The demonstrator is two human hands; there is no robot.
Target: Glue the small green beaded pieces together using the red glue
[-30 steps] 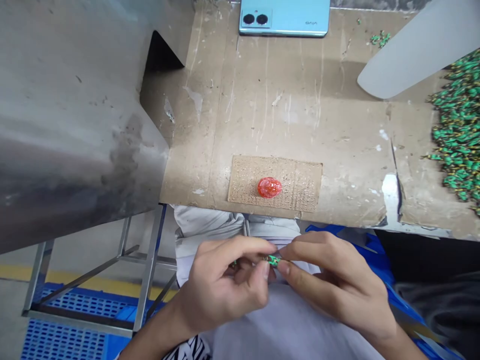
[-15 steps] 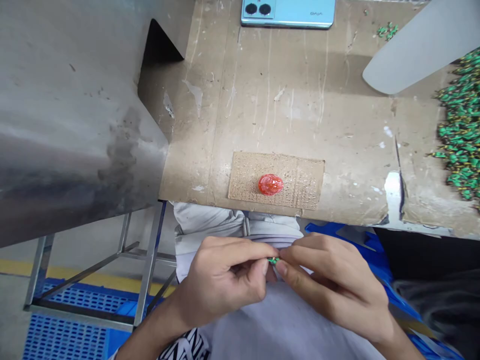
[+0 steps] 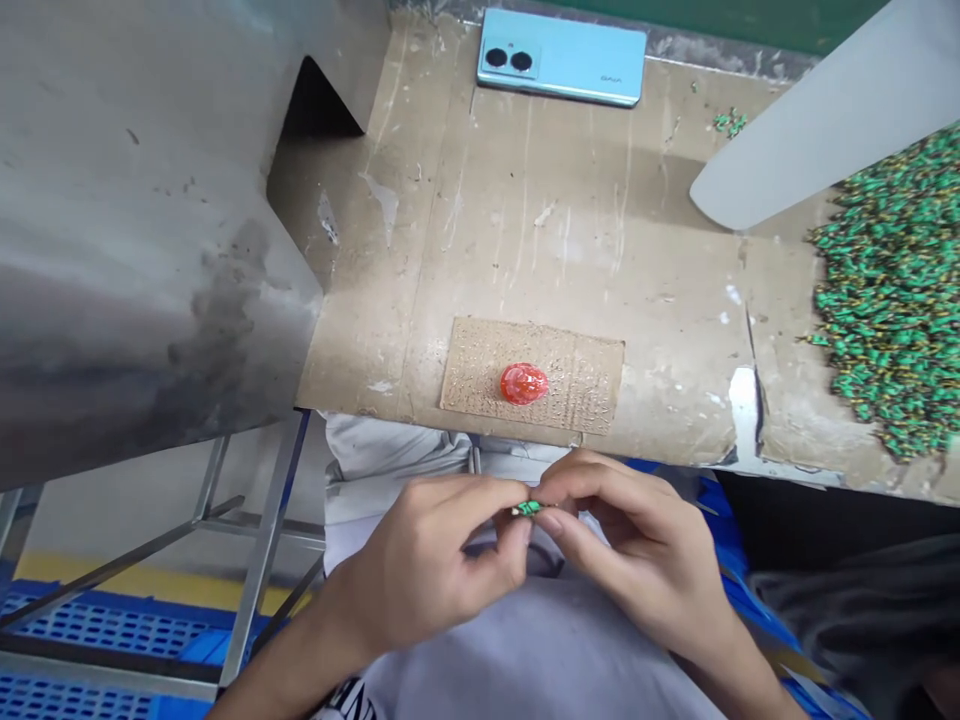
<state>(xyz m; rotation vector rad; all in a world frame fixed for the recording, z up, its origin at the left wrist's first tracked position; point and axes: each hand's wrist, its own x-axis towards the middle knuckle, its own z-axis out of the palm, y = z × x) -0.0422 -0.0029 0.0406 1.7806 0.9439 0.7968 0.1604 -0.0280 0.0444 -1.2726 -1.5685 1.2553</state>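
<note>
Between the fingertips of both hands is a small green piece point(image 3: 526, 508) with a pale tip on its left end; its exact kind is too small to tell. My left hand point(image 3: 442, 550) pinches it from the left. From the right, my right hand point(image 3: 637, 540) has thumb and forefinger closed on its other end. Both hands are over my lap, just below the table edge. Beyond them, a glossy red oval lump point(image 3: 523, 383) rests on a small cardboard piece point(image 3: 465, 375) that is speckled with drops or dents.
A heap of similar green pieces point(image 3: 892, 300) covers the table's right side. A light-blue phone point(image 3: 577, 65) lies at the back, near a few green pieces point(image 3: 730, 123). A whitish panel point(image 3: 810, 130) slants in from upper right; a metal housing point(image 3: 150, 250) stands left.
The view has shifted, bringing more of the green heap and the table's back edge into sight. More of the green piece now shows between my fingertips, which stay pinched on it.
</note>
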